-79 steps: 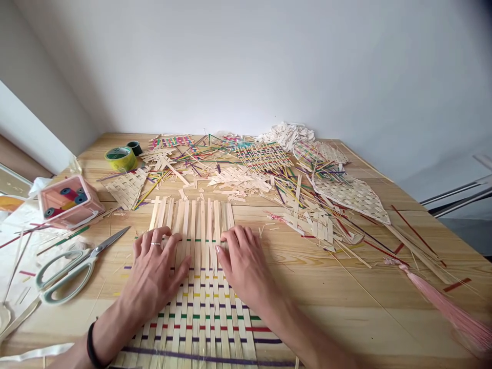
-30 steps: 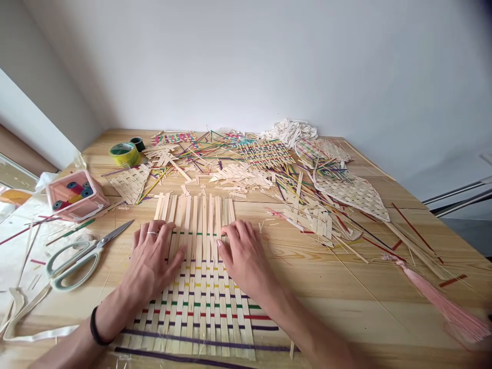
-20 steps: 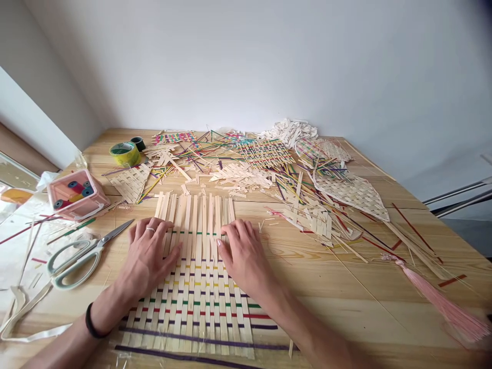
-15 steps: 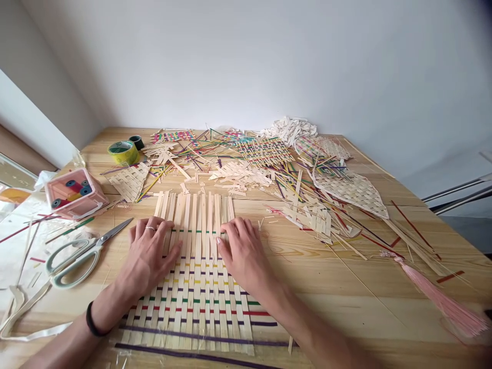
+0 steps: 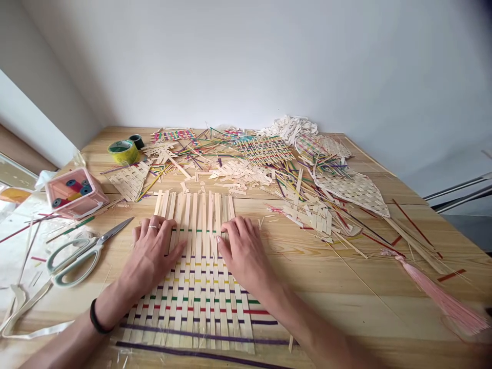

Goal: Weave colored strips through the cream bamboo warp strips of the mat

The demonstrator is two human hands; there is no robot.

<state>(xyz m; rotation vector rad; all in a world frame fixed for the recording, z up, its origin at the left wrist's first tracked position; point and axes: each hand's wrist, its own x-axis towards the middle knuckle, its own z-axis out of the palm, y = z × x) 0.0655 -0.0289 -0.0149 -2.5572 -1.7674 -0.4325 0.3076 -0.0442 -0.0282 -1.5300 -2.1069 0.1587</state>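
In front of me lies a mat of pale bamboo strips [image 5: 202, 292], woven crosswise with purple, yellow, green and red strips. A thin green strip [image 5: 196, 230] crosses the loose upper part, apart from the tight weave below. My left hand [image 5: 156, 251], with a ring and a black band, lies over the mat's left edge, curled fingers at the green strip's left end. On the other edge, my right hand [image 5: 246, 251] has its bent fingers at that strip's right end. Both thumbs point inward over the pale strips. My fingers hide the green strip's ends.
Scissors [image 5: 79, 259] and a pink box with spools [image 5: 77, 192] are at left, with tape rolls [image 5: 123, 151] behind. Loose coloured strips and scraps [image 5: 242, 173] cover the back. A woven fan [image 5: 349, 189] and a pink tassel [image 5: 442, 294] lie at right.
My left hand has shifted slightly to the right, its thumb a little further over the pale strips. The right hand and the green strip look almost the same.
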